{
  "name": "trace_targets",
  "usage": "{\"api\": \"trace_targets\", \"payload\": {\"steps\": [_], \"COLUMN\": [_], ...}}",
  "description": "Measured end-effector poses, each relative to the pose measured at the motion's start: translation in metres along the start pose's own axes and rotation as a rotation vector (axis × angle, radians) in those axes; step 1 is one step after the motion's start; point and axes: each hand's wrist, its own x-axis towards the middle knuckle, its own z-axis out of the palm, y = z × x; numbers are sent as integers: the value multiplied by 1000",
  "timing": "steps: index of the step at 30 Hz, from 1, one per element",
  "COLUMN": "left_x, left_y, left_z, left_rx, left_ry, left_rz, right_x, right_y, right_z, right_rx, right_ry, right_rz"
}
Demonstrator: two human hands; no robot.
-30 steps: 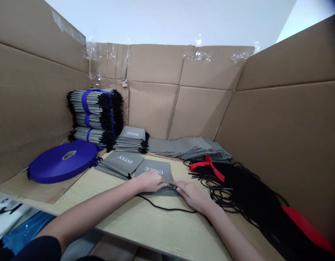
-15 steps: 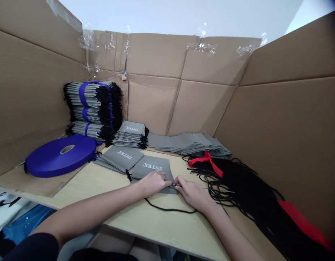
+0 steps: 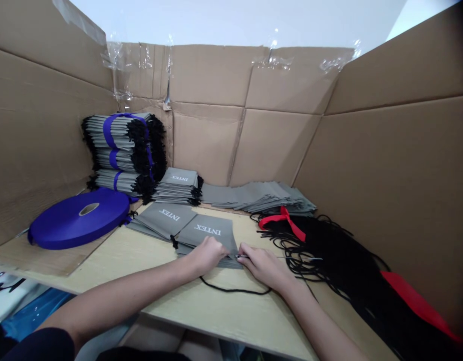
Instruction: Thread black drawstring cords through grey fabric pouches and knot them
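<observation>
A grey drawstring pouch (image 3: 207,228) printed INTEX lies at the table's middle, on top of other grey pouches. My left hand (image 3: 211,253) is closed at its near edge, fingertips pinching the fabric. Just to the right, my right hand (image 3: 259,263) is closed around a thin metal rod (image 3: 308,258); its tip pokes out toward the pouch's near right corner, and its tail reaches right over the black cords. Whether the tip is inside the pouch's hem I cannot tell. A black cord (image 3: 235,290) curves over the table from below my left hand to my right wrist.
Behind are grey pouch stacks (image 3: 177,191), flat grey pieces (image 3: 254,194) and bundles tied with purple ribbon (image 3: 117,133). A purple ribbon roll (image 3: 66,225) lies left. Black cords (image 3: 340,255) with a red tie (image 3: 291,225) lie right. Cardboard walls (image 3: 205,140) enclose three sides.
My left hand has drawn slightly left and down, so the gap between my hands is wider. My right hand keeps the rod near the pouch corner. The view has shifted slightly.
</observation>
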Motion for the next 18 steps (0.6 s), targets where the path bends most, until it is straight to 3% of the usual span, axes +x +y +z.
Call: {"api": "trace_targets", "payload": {"steps": [9,15,18], "left_x": [-5,-8,-8], "left_y": [0,1,3], "left_z": [6,6,5], "left_rx": [-78,-134,-145], "left_ry": [251,498,537], "left_rz": [49,182,184], "right_x": [4,3,2], "right_y": [3,6,7], "right_z": [9,10,9], "right_rx": [105,105,93], "right_ry": [138,232,267], "right_rz": [-25,-38,-56]}}
